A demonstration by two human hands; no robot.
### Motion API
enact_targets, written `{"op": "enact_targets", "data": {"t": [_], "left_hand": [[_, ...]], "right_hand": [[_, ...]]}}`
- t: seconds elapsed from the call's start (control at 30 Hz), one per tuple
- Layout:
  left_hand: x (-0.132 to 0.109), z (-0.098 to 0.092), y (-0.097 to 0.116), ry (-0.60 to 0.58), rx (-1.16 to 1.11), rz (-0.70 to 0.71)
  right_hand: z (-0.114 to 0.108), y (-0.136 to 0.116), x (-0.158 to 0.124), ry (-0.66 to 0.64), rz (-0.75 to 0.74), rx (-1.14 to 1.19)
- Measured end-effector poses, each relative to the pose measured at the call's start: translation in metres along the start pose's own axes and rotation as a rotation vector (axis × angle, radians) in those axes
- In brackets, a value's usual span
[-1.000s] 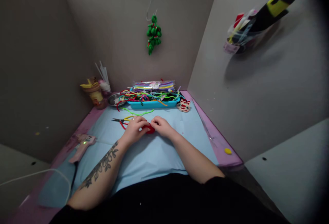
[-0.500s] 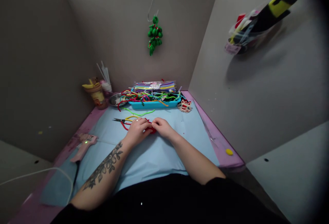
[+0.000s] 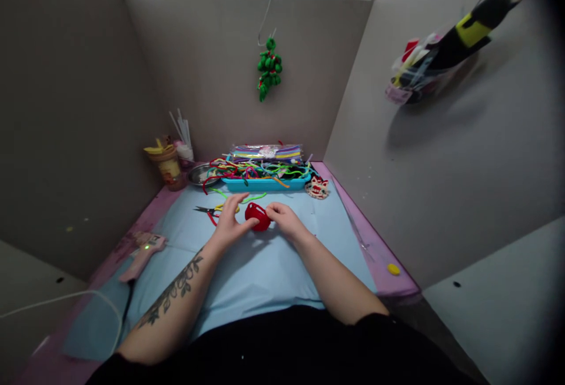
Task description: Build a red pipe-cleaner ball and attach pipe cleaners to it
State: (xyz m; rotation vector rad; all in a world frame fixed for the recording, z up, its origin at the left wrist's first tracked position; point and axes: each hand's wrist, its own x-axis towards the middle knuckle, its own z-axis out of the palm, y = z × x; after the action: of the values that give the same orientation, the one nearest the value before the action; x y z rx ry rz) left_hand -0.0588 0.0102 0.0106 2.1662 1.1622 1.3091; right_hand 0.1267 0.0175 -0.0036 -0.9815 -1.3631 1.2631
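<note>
A small red fuzzy piece [image 3: 258, 218] is held just above the light blue cloth, between my hands. My right hand [image 3: 285, 219] pinches its right edge with fingers closed. My left hand [image 3: 230, 223] has its fingers spread apart on the left side; the thumb reaches to the red piece's lower left, and whether it presses on it is hard to tell. Scissors [image 3: 206, 210] with yellow and red handles lie partly behind my left hand. A bright green stem [image 3: 255, 197] lies behind the red piece.
A blue tray [image 3: 265, 185] of colourful stems stands at the back, beside a metal dish [image 3: 197, 175] and a red-and-white face-shaped piece [image 3: 317, 188]. A pink glue gun [image 3: 145, 253] lies left, with its cable. Tweezers [image 3: 361, 236] and a yellow disc [image 3: 393, 269] lie right.
My left hand has opened, its fingers lifting off the red piece, which shows more fully now. My right hand still pinches it. The view has tilted slightly.
</note>
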Motion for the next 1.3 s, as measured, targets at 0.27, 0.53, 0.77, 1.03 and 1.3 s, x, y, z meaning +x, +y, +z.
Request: {"op": "enact_targets", "data": {"t": [0.27, 0.53, 0.77, 1.03, 1.3], "left_hand": [[-0.004, 0.017, 0.001, -0.027, -0.362, -0.237], [-0.004, 0.008, 0.0, -0.043, -0.211, -0.05], [-0.006, 0.002, -0.001, -0.132, -0.031, 0.125], [-0.006, -0.004, -0.002, -0.203, 0.029, 0.146], [-0.005, 0.004, -0.001, -0.132, -0.187, -0.063]], "right_hand": [[0.014, 0.0, -0.003, 0.061, -0.065, 0.142], [0.014, -0.005, -0.008, -0.046, -0.081, 0.117], [0.013, -0.008, -0.008, 0.009, -0.093, 0.163], [0.013, -0.009, -0.01, -0.034, -0.067, 0.151], [0.015, -0.008, -0.011, 0.113, -0.142, 0.068]]}}
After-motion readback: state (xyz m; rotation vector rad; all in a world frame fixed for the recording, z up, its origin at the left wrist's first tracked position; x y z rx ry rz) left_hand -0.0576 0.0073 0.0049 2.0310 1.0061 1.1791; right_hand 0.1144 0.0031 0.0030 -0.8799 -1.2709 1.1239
